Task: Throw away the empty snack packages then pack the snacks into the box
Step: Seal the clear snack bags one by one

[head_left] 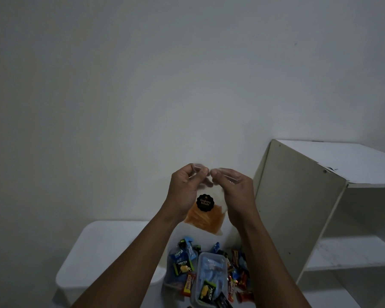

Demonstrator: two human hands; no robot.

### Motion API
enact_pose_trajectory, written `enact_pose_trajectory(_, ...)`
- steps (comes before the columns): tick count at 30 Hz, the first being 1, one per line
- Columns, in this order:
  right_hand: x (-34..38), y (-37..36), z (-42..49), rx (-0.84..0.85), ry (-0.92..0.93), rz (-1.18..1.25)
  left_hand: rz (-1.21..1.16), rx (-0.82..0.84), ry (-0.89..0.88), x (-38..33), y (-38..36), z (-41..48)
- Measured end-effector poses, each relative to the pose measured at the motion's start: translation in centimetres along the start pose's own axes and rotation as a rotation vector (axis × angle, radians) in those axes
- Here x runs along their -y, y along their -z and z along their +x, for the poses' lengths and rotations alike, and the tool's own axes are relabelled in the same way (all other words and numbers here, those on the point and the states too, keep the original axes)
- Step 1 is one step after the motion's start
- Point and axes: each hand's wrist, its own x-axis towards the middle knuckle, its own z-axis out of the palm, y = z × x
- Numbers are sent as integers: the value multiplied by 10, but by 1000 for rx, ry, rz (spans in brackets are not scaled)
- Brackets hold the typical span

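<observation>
A clear plastic bag of orange snack sticks [203, 217] with a round black label hangs in the air in front of the wall. My left hand [185, 190] and my right hand [233, 192] both pinch its top edge, fingertips nearly touching. Below, on the white table [102, 247], lies a clear plastic box [209, 278] with a few wrapped snacks on and in it. Several small snack packages [183, 266] in blue, green, black and red lie scattered around the box.
A white shelf unit [316, 210] stands at the right, close to the table, with open compartments. A plain white wall fills the upper view. The light is dim.
</observation>
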Motion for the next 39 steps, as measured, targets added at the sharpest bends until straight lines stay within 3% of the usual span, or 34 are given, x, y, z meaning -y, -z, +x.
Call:
enact_pose_trajectory(9, 2, 3, 1, -35, 11, -4, -181, -108, 5, -4, -4, -4)
enact_pose_trajectory(14, 1, 3, 0, -17, 0, -7, -129, -155, 9, -3, -7, -4)
enact_pose_trajectory(19, 0, 4, 0, 16, -16, 1, 3, -113, -17, -7, -9, -4)
enact_pose_trajectory(26, 2, 9, -1, 0, 18, -33, -77, -17, 10, -9, -2, -4)
enact_pose_trajectory(35, 4, 2, -4, 18, 27, -30, 110, 13, -28, -9, -4, -4)
enact_pose_trajectory(39, 2, 2, -4, -25, 16, -14, 10, 54, 27, -11, -1, -5)
